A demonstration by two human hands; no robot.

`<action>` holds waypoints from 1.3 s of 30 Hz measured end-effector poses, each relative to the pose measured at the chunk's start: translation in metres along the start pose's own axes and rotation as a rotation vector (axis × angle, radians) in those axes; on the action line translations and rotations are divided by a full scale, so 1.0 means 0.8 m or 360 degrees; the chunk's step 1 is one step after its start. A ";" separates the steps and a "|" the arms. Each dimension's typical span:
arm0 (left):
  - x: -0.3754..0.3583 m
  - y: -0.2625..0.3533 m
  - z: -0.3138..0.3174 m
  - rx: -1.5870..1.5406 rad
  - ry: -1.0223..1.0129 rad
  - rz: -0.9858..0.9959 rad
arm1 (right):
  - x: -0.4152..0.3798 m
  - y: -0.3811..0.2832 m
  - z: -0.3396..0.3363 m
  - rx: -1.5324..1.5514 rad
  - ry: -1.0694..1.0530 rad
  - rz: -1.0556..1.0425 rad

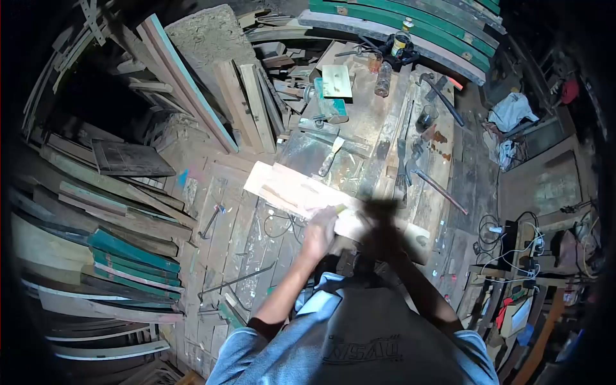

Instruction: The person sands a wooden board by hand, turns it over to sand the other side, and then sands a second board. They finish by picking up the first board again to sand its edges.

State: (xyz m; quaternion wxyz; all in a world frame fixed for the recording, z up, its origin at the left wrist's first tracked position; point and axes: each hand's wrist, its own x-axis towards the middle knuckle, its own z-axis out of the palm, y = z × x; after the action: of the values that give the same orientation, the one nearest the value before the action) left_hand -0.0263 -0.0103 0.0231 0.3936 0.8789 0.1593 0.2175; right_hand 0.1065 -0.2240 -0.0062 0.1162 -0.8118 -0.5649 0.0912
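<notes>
Shirt (378, 330), outstretched arms (287, 284), hands (320, 232) apparently on board (289, 187)

- shirt (292, 340): blue-grey, creased
- sleeves (236, 351): short, same blue, forearms bare
- middle section: dark grey, maybe shadow; outlined lettering (362, 348), can't read it
- left hand (319, 232): bare

A long, pale wooden board (350, 226) is lying slantwise on the table (369, 119), its length running from ten o'clock to four o'clock. Its ten o'clock end is showing a stepped outline, with a brownish patch near it, and strong light is washing out much of the surface. A dark, roundish mark is showing near the four o'clock end. The left hand (319, 232) is touching the board's near edge; shadow is obscuring the right hand (383, 242) over it.
</notes>
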 end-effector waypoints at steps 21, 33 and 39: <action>0.052 -0.098 -0.091 0.0204 0.0388 0.0122 | 0.161 -0.058 0.019 0.0196 0.0099 0.0002; 0.011 -0.127 -0.085 0.0152 0.0257 0.0261 | 0.190 -0.090 -0.017 0.0581 -0.0054 0.0372; 0.029 -0.192 -0.103 0.0145 0.0256 0.0150 | 0.214 -0.075 0.010 0.1254 0.0441 0.0369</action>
State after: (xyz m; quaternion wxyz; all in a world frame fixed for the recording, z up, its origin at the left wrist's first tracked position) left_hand -0.0649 0.1493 -0.0388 0.3285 0.8820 0.1585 0.2983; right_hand 0.1097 -0.0428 0.0008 0.4808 -0.7681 -0.3712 0.2025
